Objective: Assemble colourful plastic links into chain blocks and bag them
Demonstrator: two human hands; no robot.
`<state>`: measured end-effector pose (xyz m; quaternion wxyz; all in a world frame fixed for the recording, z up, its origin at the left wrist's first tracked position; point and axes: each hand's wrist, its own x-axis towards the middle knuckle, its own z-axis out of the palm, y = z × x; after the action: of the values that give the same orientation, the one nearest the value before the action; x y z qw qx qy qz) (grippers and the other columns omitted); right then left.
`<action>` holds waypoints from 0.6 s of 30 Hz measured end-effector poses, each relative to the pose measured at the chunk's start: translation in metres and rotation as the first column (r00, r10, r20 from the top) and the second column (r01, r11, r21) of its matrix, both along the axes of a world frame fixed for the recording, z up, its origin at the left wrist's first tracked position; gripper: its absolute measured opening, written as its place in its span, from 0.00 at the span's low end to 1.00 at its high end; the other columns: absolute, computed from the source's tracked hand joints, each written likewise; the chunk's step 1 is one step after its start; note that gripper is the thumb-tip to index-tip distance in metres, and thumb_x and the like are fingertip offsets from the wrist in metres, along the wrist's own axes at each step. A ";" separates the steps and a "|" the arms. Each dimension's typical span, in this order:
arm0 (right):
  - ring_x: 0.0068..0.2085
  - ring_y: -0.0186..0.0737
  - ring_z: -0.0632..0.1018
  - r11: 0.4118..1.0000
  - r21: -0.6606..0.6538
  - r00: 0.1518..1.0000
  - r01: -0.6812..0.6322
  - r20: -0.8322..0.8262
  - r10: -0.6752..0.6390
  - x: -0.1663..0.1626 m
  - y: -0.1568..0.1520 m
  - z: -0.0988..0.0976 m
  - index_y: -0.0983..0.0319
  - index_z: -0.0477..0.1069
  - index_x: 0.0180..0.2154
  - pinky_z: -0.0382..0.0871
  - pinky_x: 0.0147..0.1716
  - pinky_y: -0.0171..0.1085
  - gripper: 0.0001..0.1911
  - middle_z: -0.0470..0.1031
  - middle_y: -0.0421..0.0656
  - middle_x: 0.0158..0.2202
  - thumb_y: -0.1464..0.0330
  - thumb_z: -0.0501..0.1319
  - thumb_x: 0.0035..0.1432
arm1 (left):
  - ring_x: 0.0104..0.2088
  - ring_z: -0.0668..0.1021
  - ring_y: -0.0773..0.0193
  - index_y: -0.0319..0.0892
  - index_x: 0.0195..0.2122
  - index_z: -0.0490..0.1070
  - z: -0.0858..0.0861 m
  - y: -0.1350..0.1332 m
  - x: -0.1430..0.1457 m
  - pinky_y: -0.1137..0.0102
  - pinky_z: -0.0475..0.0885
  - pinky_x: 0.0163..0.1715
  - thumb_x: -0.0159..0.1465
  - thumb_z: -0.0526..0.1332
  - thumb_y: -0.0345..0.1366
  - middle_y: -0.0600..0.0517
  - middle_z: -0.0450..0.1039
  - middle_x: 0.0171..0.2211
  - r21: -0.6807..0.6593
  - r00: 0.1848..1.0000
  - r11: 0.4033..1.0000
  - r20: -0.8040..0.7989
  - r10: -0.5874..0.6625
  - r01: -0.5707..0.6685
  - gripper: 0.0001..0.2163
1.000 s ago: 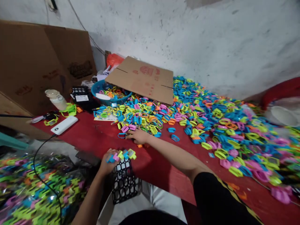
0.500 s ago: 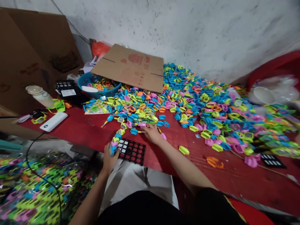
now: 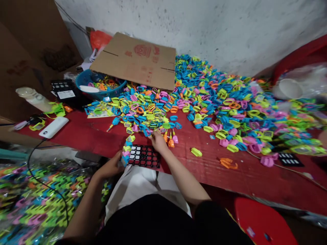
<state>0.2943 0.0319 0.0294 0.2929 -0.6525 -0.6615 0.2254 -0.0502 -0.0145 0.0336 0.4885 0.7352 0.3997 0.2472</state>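
My left hand (image 3: 114, 165) is closed around the lower end of an upright stack of toy watches (image 3: 127, 148) in blue, pink and yellow. Right beside the stack, at the table's front edge, lies a black grid tray (image 3: 153, 163) with several white square pieces (image 3: 135, 152) in its left cells. My right hand (image 3: 159, 142) reaches over the tray's far right corner to the near edge of the watch pile (image 3: 150, 110). Its fingertips are pinched next to a blue watch (image 3: 146, 132); what they hold is hidden. Orange and pink pieces (image 3: 175, 138) with thin stems lie just right of it.
A flat cardboard box (image 3: 143, 61) leans over a blue basket (image 3: 112, 91) of coloured parts. On the left are a white power bank (image 3: 54, 127) with a cable and a jar (image 3: 34, 99). Bagged watches (image 3: 38, 200) fill the lower left; a red stool (image 3: 263, 221) stands lower right.
My right hand has moved slightly nearer the tray, and the orange and pink stemmed pieces now show beside it. The left hand still holds its stack, now more upright. The view has shifted.
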 end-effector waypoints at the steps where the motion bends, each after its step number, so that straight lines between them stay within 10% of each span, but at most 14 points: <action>1: 0.47 0.51 0.82 0.999 0.021 0.992 0.030 -0.123 -0.027 0.000 -0.004 -0.002 0.60 0.77 0.45 0.80 0.52 0.48 0.08 0.82 0.51 0.45 0.64 0.62 0.75 | 0.64 0.83 0.41 0.47 0.67 0.78 0.003 0.001 -0.002 0.49 0.81 0.66 0.63 0.75 0.44 0.40 0.84 0.58 -0.048 0.999 0.999 0.031 -0.014 0.016 0.30; 8: 0.42 0.46 0.86 0.996 -0.002 0.712 -0.094 -0.700 0.065 -0.058 -0.034 -0.012 0.56 0.75 0.39 0.83 0.47 0.43 0.18 0.86 0.45 0.41 0.52 0.75 0.59 | 0.52 0.88 0.45 0.44 0.59 0.83 -0.001 0.030 0.012 0.53 0.86 0.56 0.70 0.71 0.51 0.39 0.86 0.52 -0.060 0.995 0.997 0.083 0.054 -0.049 0.22; 13: 0.35 0.43 0.82 0.994 -0.095 0.834 -0.052 -0.552 -0.010 -0.080 -0.032 -0.007 0.55 0.72 0.32 0.78 0.39 0.39 0.17 0.83 0.40 0.32 0.55 0.75 0.59 | 0.56 0.87 0.43 0.42 0.46 0.88 -0.006 0.051 0.030 0.54 0.84 0.58 0.63 0.74 0.49 0.38 0.86 0.55 0.050 0.988 0.989 0.076 0.132 -0.136 0.17; 18: 0.37 0.43 0.83 0.988 -0.063 0.939 -0.139 -0.324 0.112 -0.074 -0.021 0.010 0.57 0.73 0.32 0.74 0.40 0.36 0.08 0.84 0.42 0.35 0.69 0.70 0.62 | 0.42 0.89 0.46 0.43 0.35 0.87 -0.015 0.048 0.035 0.58 0.85 0.47 0.58 0.77 0.49 0.46 0.88 0.35 -0.098 0.979 0.979 0.075 0.188 -0.181 0.15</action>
<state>0.2203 0.0107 0.0392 0.3532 -0.5756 -0.6354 0.3744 -0.0149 0.0336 0.0187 0.5126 0.6610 0.4561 0.3037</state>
